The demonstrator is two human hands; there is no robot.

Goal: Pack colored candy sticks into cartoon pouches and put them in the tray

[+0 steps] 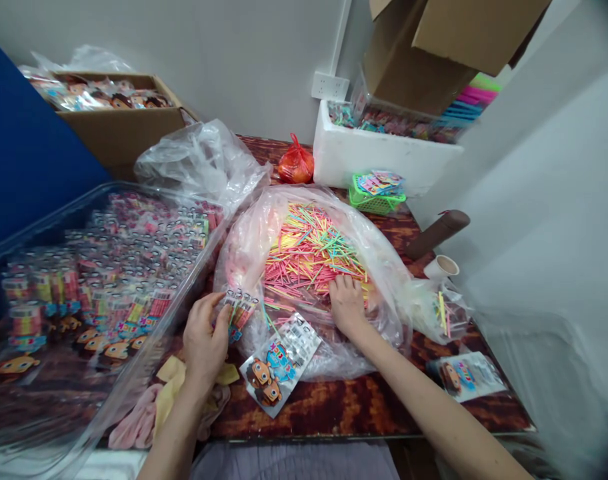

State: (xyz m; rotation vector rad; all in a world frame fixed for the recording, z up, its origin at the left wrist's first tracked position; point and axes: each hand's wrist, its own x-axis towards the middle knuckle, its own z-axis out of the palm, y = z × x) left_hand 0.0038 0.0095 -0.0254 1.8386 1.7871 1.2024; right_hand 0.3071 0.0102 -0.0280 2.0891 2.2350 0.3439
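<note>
My left hand is closed, pinching a few small printed packets between thumb and fingers, beside the rim of the clear bin. In the middle, a large clear plastic bag lies spread open around a heap of thin coloured sticks, pink, yellow, green and blue. My right hand reaches into the near side of that heap with fingers curled down on the sticks; its fingertips are partly hidden. Between both hands, a silver printed pouch with cartoon faces lies on the bag's front edge.
On the left stands a clear bin with many filled packets. Cloth gloves lie near it. A cardboard box, a red bag, a white foam box and a green basket stand behind. A paper cup is right.
</note>
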